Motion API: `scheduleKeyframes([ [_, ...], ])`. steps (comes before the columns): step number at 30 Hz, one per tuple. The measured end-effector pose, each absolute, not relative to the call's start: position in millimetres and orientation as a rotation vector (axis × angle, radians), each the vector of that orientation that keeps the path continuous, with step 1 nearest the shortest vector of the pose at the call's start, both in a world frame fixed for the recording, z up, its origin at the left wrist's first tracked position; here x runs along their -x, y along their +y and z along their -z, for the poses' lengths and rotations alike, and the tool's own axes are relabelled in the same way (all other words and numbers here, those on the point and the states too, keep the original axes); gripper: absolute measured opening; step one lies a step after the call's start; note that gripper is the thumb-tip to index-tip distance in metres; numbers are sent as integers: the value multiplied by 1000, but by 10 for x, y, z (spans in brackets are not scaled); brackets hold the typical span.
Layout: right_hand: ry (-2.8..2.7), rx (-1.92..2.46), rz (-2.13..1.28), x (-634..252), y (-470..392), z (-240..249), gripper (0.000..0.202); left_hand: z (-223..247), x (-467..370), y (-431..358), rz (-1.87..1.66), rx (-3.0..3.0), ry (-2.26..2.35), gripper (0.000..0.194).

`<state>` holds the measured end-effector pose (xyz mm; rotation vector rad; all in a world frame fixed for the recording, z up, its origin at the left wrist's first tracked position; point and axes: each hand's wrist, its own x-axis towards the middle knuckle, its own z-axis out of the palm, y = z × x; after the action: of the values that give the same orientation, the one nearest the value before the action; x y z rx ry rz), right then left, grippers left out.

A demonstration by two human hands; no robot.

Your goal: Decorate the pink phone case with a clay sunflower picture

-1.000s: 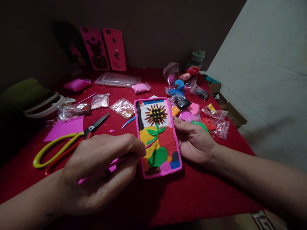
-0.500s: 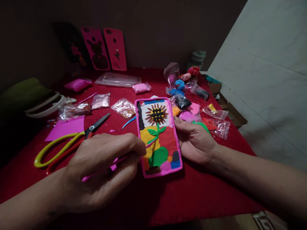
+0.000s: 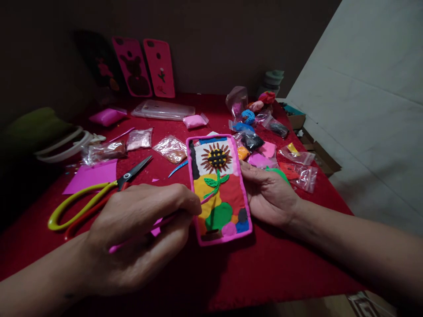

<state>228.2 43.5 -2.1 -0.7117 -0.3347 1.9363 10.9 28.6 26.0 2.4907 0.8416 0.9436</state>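
A phone case covered in coloured clay, with a pink rim, bears a sunflower and green leaves. My right hand grips its right edge, thumb near the rim and fingers hidden behind. My left hand is closed around a thin pink tool, whose tip meets the lower end of the green stem. The tool's rounded back end shows below my left fingers. Scissors with yellow and red handles lie beside my left hand, partly covered by it.
Decorated cases lean on the back wall. Clear cases lie before them. Clay packets and blue clay are at the right, more packets at the left. A pink sheet lies under the scissors, on the red cloth.
The back end of the pink tool has shifted slightly left and down with my left hand. Its tip stays at the stem, and my right hand keeps its hold on the case.
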Motion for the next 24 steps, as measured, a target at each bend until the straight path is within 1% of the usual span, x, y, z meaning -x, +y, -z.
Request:
scheduleKeyframes([
  [3, -345, 708, -1939, -2278, 436, 14, 27, -274, -86, 329, -978, -2498, 646, 17],
  [11, -340, 713, -1929, -2289, 432, 19, 27, -297, -66, 369, -956, -2554, 658, 17],
  [17, -350, 730, -1940, -2292, 428, 7, 28, -284, -63, 387, -906, -2557, 632, 21],
  [24, -372, 719, -1942, -2296, 439, 16, 28, -310, -79, 329, -962, -2614, 737, 22],
])
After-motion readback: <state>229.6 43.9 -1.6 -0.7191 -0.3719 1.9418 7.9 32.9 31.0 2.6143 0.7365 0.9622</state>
